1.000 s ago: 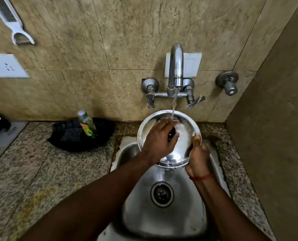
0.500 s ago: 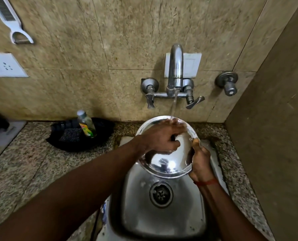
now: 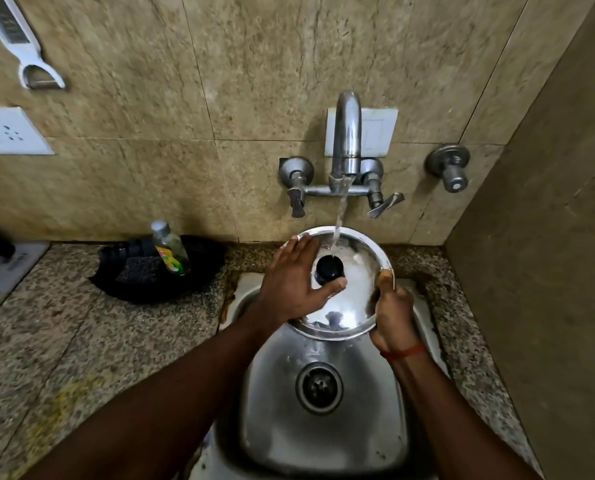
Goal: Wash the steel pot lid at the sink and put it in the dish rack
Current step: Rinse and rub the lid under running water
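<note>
The round steel pot lid point(image 3: 356, 289) with a black knob point(image 3: 329, 268) is held tilted over the steel sink point(image 3: 324, 427), under the running tap point(image 3: 346, 147). Water falls on the lid just above the knob. My right hand point(image 3: 391, 313) grips the lid's right rim, thumb on top. My left hand point(image 3: 294, 284) lies flat on the lid's left side with fingers spread, thumb below the knob. No dish rack is in view.
A black tray point(image 3: 157, 271) with a scrub pad and a dish soap bottle point(image 3: 169, 247) sits on the granite counter point(image 3: 81, 341) left of the sink. A side wall point(image 3: 549, 271) stands close on the right. A wall socket point(image 3: 10, 131) and a white peeler point(image 3: 19, 43) are at upper left.
My left hand slid from across the lid's top to its left side, uncovering the black knob. The lid stays under the stream, held by my right hand.
</note>
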